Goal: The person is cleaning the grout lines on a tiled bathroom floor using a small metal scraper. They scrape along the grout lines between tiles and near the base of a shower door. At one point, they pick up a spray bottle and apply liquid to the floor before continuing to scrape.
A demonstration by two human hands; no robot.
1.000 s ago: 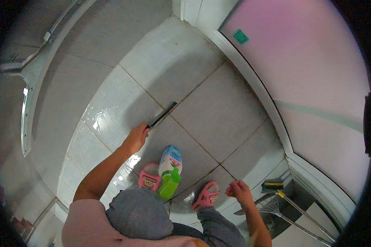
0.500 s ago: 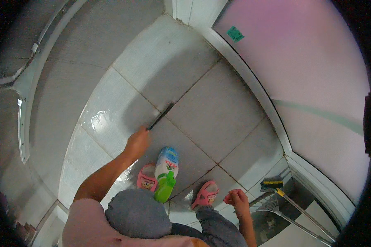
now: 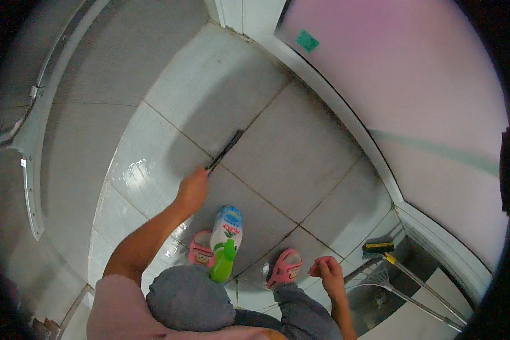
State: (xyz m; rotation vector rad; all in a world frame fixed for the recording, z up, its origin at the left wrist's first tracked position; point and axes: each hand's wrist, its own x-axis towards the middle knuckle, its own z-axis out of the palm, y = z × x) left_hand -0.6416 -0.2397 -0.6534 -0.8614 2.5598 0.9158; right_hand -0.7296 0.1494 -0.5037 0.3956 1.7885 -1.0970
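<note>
My left hand is closed around the handle of a narrow black brush. The brush's far end rests on or just over the grout line between grey floor tiles. Below that hand stands a white and blue bottle with a green trigger spray head, close by my left foot in a pink sandal. My right hand hangs with curled fingers beside my other pink sandal; nothing shows in it.
Wet, foamy patches shine on the left tiles. A frosted door panel in a white frame borders the right. A yellow-and-black brush and a wire rake, both long-handled, lie lower right. A metal bracket runs along the left wall.
My left hand has pushed the black brush a little farther up and right along the grout line. The whole view has shifted slightly. My right hand stays near the sandal.
</note>
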